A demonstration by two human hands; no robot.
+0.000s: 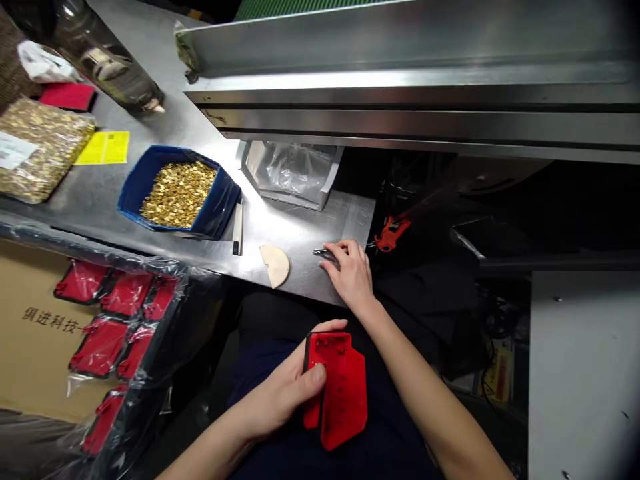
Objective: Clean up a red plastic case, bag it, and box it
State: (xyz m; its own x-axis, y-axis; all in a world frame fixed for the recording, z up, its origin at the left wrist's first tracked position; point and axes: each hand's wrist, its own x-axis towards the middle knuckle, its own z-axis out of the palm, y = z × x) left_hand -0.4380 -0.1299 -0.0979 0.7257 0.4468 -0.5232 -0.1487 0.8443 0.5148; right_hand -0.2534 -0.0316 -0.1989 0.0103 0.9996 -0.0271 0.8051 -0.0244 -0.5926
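left fingers (pixel 334 325) gripping; right fingers (pixel 338 251) bent

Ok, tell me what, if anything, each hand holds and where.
Left hand: a red plastic shell, by its black-edged side. Right hand: at a slim metal tool; whether gripped, I cannot tell.

A grey metal worktable (pixel 305 230) beside a long silver metal frame (pixel 400 63).
Light shines on the tabletop; a green ribbed surface (pixel 300 6) is beyond the frame, a flat pale-grey panel (pixel 583 373) at right.
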